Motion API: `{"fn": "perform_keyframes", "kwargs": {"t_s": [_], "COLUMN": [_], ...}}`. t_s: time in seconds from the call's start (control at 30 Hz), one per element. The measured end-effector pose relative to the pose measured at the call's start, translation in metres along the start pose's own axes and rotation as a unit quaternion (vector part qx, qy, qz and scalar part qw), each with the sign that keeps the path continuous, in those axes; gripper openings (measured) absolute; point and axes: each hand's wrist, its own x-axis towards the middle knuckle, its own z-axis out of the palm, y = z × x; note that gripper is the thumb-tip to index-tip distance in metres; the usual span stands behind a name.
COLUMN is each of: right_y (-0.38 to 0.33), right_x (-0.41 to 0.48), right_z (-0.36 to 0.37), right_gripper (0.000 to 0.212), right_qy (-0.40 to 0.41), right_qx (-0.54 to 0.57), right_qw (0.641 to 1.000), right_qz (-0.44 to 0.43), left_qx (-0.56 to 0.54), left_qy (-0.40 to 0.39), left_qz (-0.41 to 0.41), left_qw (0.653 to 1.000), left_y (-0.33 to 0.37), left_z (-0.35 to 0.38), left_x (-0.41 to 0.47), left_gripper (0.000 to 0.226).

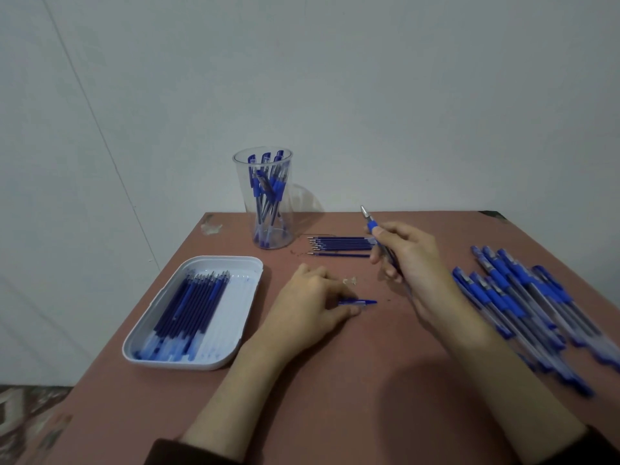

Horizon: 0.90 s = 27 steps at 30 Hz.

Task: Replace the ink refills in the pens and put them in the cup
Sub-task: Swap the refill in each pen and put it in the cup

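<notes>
Right hand (407, 260) grips a blue pen (370, 224), tip raised. Left hand (312, 303) pinches a pen cap (360, 302) against the table (335, 364). Clear cup (263, 203) stands beyond the left hand.

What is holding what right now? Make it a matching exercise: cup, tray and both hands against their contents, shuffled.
Column one:
1. cup
2. tray
3. right hand
4. left hand

Column two:
A. what looks like a blue cap, pinched down on the table
B. refills lying side by side
C. one pen, tip pointing up
D. several pens standing on end

Pairs: 1-D, 2-B, 3-C, 4-A.
</notes>
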Motion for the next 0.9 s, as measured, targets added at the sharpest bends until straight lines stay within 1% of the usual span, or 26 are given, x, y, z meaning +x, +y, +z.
{"fn": "perform_keyframes", "kwargs": {"t_s": [0.07,0.1,0.13,0.17,0.2,0.23,0.3,0.37,0.6,0.7,0.77,0.83,0.9], "right_y": [0.002,0.003,0.004,0.004,0.003,0.001,0.0,0.001,0.001,-0.001,-0.001,-0.002,-0.002], "right_x": [0.0,-0.001,-0.002,-0.004,-0.007,-0.01,-0.014,-0.014,-0.014,-0.014,-0.014,-0.015,-0.016], "right_z": [-0.002,-0.003,-0.005,-0.005,-0.004,-0.003,0.001,0.001,0.001,0.001,0.0,0.0,0.0], "right_gripper": [0.01,0.008,0.006,0.007,0.009,0.011,0.013,0.013,0.01,0.017,0.017,0.018,0.014], "right_qy": [0.005,0.012,0.018,0.021,0.019,0.008,-0.013,-0.015,-0.011,0.004,0.004,-0.005,-0.015], "right_qx": [-0.069,-0.138,-0.223,-0.305,-0.368,-0.4,-0.419,-0.424,-0.434,-0.426,-0.43,-0.443,-0.455], "right_qw": [0.997,0.987,0.968,0.941,0.914,0.896,0.88,0.874,0.869,0.873,0.871,0.864,0.858], "right_qz": [-0.041,-0.078,-0.117,-0.148,-0.172,-0.19,-0.222,-0.236,-0.239,-0.238,-0.236,-0.239,-0.24], "left_qx": [-0.046,-0.083,-0.128,-0.177,-0.218,-0.25,-0.299,-0.334,-0.421,-0.457,-0.463,-0.453,-0.442], "left_qy": [0.026,0.049,0.077,0.107,0.132,0.148,0.153,0.147,0.138,0.145,0.146,0.141,0.135], "left_qz": [-0.009,-0.029,-0.057,-0.087,-0.105,-0.113,-0.108,-0.106,-0.121,-0.125,-0.124,-0.12,-0.113], "left_qw": [0.999,0.995,0.987,0.975,0.961,0.95,0.936,0.925,0.889,0.869,0.865,0.872,0.88], "left_y": [0.0,0.0,0.0,-0.001,-0.003,-0.004,-0.005,-0.003,0.002,0.003,0.002,0.003,0.003], "left_z": [-0.002,-0.004,-0.006,-0.008,-0.009,-0.011,-0.013,-0.015,-0.016,-0.018,-0.018,-0.019,-0.019], "left_x": [0.001,0.001,0.002,0.003,0.004,0.004,0.005,0.005,0.006,0.006,0.006,0.006,0.006], "left_gripper": [0.022,0.016,0.01,0.008,0.011,0.016,0.026,0.033,0.026,0.025,0.025,0.024,0.025]}}
